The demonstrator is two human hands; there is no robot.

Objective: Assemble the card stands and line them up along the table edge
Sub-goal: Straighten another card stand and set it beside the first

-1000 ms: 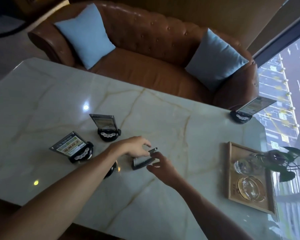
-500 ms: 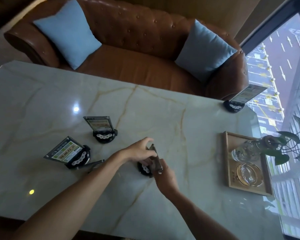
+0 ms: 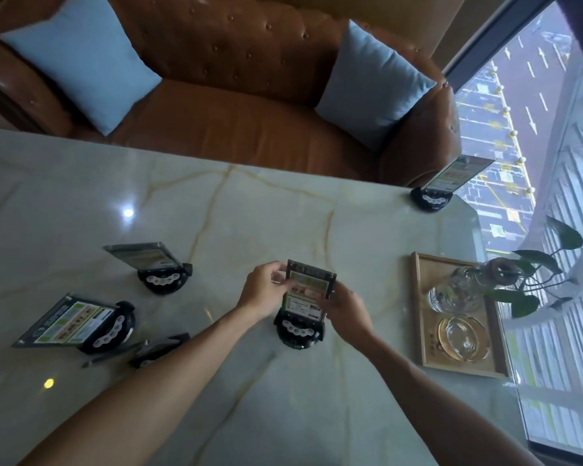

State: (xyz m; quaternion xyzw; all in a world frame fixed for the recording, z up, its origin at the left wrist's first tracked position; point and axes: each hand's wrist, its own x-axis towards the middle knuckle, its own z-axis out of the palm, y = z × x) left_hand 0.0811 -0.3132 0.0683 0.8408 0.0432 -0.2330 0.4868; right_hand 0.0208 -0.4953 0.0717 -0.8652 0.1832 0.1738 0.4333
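In the middle of the marble table (image 3: 317, 398) a card panel (image 3: 305, 292) stands upright in a round black base (image 3: 298, 332). My left hand (image 3: 265, 289) pinches the panel's left edge and my right hand (image 3: 345, 309) grips its right edge. Two assembled card stands sit to the left, one further back (image 3: 155, 267) and one near the table's left side (image 3: 81, 322). Another loose base and a flat panel (image 3: 148, 349) lie beside my left forearm. A fourth stand (image 3: 446, 183) is at the far right corner.
A wooden tray (image 3: 424, 331) with glass ashtrays and a small potted plant (image 3: 532, 274) sits at the right. A brown leather sofa (image 3: 236, 95) with two blue cushions runs behind the table. A window wall is on the right.
The panel went from lying low in my hands to standing upright in the black base. Both hands moved up to its edges, and the camera shifted closer.
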